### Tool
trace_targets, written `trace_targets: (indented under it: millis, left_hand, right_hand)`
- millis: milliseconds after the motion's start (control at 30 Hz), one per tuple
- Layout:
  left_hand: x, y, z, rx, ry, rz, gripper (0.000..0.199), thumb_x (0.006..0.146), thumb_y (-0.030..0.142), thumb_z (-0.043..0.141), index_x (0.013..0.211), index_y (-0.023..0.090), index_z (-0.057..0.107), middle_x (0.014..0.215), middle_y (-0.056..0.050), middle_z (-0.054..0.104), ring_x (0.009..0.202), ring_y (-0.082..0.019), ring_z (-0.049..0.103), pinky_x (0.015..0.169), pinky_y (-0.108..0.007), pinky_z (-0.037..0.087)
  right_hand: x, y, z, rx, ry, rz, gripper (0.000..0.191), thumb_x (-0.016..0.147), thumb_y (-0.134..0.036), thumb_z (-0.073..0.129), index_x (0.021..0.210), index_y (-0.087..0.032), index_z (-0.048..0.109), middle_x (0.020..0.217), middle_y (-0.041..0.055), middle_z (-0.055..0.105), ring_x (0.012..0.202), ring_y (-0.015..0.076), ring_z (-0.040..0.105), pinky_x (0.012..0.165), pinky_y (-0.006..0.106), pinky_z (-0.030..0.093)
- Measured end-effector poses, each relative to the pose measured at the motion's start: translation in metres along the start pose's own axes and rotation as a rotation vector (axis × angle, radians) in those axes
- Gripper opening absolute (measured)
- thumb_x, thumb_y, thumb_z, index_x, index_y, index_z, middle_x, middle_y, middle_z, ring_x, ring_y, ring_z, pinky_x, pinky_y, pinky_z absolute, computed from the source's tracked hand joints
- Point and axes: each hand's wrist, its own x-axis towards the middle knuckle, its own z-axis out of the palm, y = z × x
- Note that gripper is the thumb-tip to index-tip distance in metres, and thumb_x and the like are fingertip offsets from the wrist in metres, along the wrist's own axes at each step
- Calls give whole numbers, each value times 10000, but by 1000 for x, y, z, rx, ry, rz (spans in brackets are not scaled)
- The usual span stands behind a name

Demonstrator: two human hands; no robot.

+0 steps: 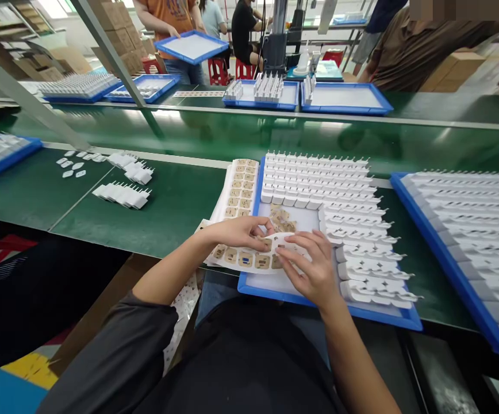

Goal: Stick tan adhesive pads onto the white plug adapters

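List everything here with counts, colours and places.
Worktop: at least one, green, across middle
Middle tray: one, blue, front
Side trays: two, blue, left and right
Sheet: one, white and tan, partly over middle tray
Sheet stack: several, white and tan, left of middle tray
White parts: many, white, in trays and on worktop
Chips: roughly ten, white, worktop left
Tan bits: several, tan, in middle tray
Far trays: four, blue, across worktop
Co-workers: at least five, varied clothing, mostly behind
Carried tray: one, blue, back left
Stools: at least four, red, background
Boxes: many, brown, background
Left hand: one, bare, pinching sheet
Right hand: one, bare, fingers on sheet
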Motion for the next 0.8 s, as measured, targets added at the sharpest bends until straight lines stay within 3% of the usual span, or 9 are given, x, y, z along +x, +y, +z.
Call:
trace_targets:
  millis: [167, 533, 633, 700, 800]
  left_hand:
    - [2, -3, 0, -198, -55, 31, 453, 806, 436, 785, 1090, 219, 506, 593, 85, 535, 482, -65, 344, 477, -201, 227]
    - [10, -9, 0, -258, -74, 21, 513, 747, 469, 827, 1075, 216, 525, 564, 92, 523, 490, -72, 358, 502, -206, 247]
    - [12, -11, -4, -184, -54, 14, 506, 763, 459, 809, 1095, 216, 514, 572, 94, 518, 491, -75, 367, 511, -212, 259]
    - [14, -12, -7, -68, -14, -10, 481, 795, 451, 770, 1127, 218, 510, 653, 66, 592, 533, -95, 454, 540, -219, 322]
    - [22, -12, -4, 278, 104, -31, 421, 825, 432, 715, 1145, 216, 549, 950, -24, 712, 808, -190, 638, 717, -284, 462]
  right_hand:
    - [1, -3, 2, 92, -57, 4, 212, 887, -201, 703, 1028, -354, 739, 1080, 28, 756, 1092, 269, 655, 1037, 532, 465]
    - [2, -5, -3, 225, -5, -12, 131, 890, -182, 689, 934, -306, 692, 959, 28, 759, 954, 249, 667, 906, 490, 539]
    - [-5, -8, -8, 312, 95, 43, 188, 881, -121, 678, 984, -277, 660, 949, 48, 732, 951, 245, 655, 854, 460, 546]
    - [-13, -11, -10, 395, 154, 125, 213, 883, -81, 649, 994, -262, 639, 940, 52, 712, 950, 238, 649, 849, 451, 542]
    - [-25, -18, -11, 508, 158, 214, 216, 897, -62, 614, 999, -252, 623, 922, 44, 702, 912, 222, 657, 824, 427, 548]
